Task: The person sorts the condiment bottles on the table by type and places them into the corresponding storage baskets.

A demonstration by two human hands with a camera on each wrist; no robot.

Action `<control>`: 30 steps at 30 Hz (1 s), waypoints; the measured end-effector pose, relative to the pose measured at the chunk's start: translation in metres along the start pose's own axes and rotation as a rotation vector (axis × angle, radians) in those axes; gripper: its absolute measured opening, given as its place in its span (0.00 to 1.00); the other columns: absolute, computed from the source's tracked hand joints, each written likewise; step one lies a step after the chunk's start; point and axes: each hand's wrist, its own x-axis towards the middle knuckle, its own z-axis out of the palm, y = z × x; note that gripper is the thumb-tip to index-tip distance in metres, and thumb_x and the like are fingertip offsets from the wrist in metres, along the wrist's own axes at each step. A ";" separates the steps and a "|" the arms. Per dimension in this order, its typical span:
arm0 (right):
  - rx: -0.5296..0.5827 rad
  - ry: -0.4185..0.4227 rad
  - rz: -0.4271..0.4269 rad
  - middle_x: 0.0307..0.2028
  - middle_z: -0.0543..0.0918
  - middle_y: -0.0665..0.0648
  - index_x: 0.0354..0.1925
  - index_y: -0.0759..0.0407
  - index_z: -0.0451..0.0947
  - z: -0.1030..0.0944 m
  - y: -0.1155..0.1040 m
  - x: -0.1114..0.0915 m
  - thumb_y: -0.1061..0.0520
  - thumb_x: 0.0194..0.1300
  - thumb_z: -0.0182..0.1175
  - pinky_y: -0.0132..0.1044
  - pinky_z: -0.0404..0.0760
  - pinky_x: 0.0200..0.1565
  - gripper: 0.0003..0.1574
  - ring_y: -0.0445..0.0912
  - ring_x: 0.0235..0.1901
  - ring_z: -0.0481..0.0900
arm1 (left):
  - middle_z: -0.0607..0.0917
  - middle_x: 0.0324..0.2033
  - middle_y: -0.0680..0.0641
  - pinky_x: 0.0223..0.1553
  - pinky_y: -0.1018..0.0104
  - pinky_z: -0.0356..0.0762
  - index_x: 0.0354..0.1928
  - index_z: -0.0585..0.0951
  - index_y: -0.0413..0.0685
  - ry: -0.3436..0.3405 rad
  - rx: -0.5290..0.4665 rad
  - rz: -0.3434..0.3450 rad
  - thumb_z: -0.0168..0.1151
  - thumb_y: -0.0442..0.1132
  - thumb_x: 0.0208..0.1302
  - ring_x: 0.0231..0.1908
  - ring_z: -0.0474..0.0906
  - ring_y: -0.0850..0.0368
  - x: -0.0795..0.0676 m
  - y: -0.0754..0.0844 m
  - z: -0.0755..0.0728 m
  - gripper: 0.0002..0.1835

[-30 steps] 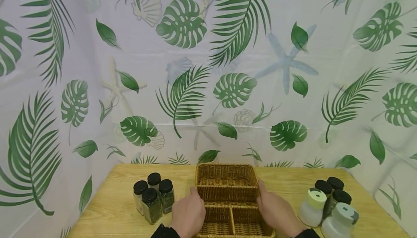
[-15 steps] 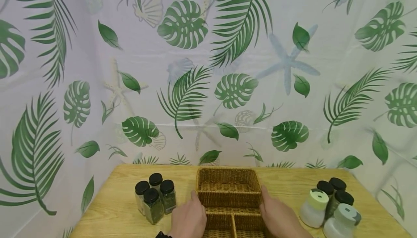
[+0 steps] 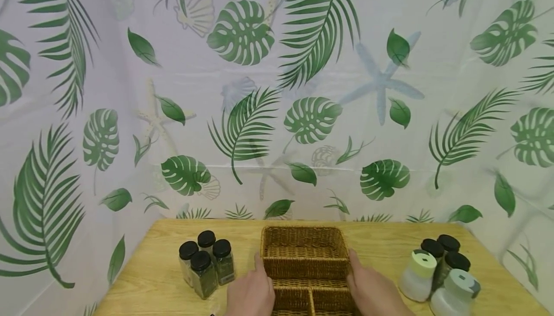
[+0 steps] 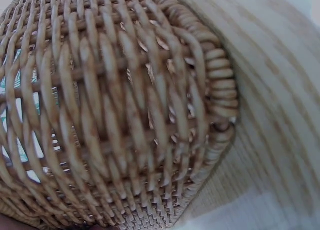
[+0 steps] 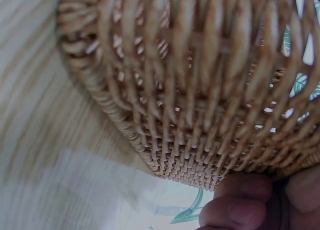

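Observation:
A brown wicker basket (image 3: 305, 268) with a raised back compartment and a divided front stands in the middle of the table. At its left side my left hand (image 3: 252, 293) grips the wall; in the left wrist view the woven side (image 4: 110, 100) fills most of the picture, and only a sliver of hand shows at the bottom. My right hand (image 3: 373, 291) holds the opposite side. In the right wrist view, curled fingers (image 5: 237, 202) and the thumb are at the weave's lower right. The basket's front end lies outside the head view.
Several black-lidded glass spice jars (image 3: 203, 277) cluster on the wooden table (image 3: 143, 268) at the left. At the right stand more black-lidded jars (image 3: 447, 263), a yellow-green-lidded jar (image 3: 417, 280) and a pale-lidded jar (image 3: 454, 294). A leaf-patterned cloth (image 3: 277, 152) hangs behind.
The basket has slid a little toward me, down in the head view, with both hands on its sides. The jars stand where they were.

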 end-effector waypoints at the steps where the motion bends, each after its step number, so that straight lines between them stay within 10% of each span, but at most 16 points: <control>1: 0.001 0.001 -0.003 0.13 0.72 0.52 0.77 0.71 0.51 0.000 0.000 0.000 0.57 0.75 0.48 0.38 0.61 0.15 0.40 0.43 0.10 0.62 | 0.64 0.08 0.49 0.19 0.60 0.43 0.74 0.64 0.39 0.003 -0.001 0.000 0.54 0.42 0.74 0.14 0.42 0.59 -0.001 0.000 0.000 0.31; 10: -0.101 0.020 0.031 0.15 0.74 0.52 0.75 0.62 0.62 -0.008 -0.001 -0.002 0.44 0.76 0.50 0.41 0.68 0.18 0.38 0.44 0.14 0.69 | 0.65 0.08 0.49 0.18 0.61 0.44 0.76 0.62 0.43 0.024 0.015 -0.006 0.54 0.42 0.73 0.12 0.45 0.58 -0.005 0.002 0.001 0.32; 19: -0.200 0.180 -0.057 0.44 0.88 0.61 0.62 0.60 0.78 -0.033 0.006 -0.007 0.43 0.73 0.57 0.48 0.81 0.28 0.29 0.54 0.34 0.86 | 0.64 0.07 0.50 0.19 0.61 0.43 0.75 0.64 0.43 0.054 0.030 0.007 0.54 0.42 0.74 0.13 0.43 0.59 -0.007 0.002 0.000 0.31; 30: -0.465 0.374 -0.092 0.47 0.81 0.64 0.57 0.61 0.81 -0.081 0.054 -0.021 0.47 0.61 0.70 0.58 0.78 0.40 0.29 0.63 0.48 0.77 | 0.64 0.08 0.49 0.20 0.60 0.44 0.75 0.63 0.41 0.023 -0.001 0.006 0.52 0.42 0.74 0.14 0.43 0.58 -0.007 0.004 -0.003 0.30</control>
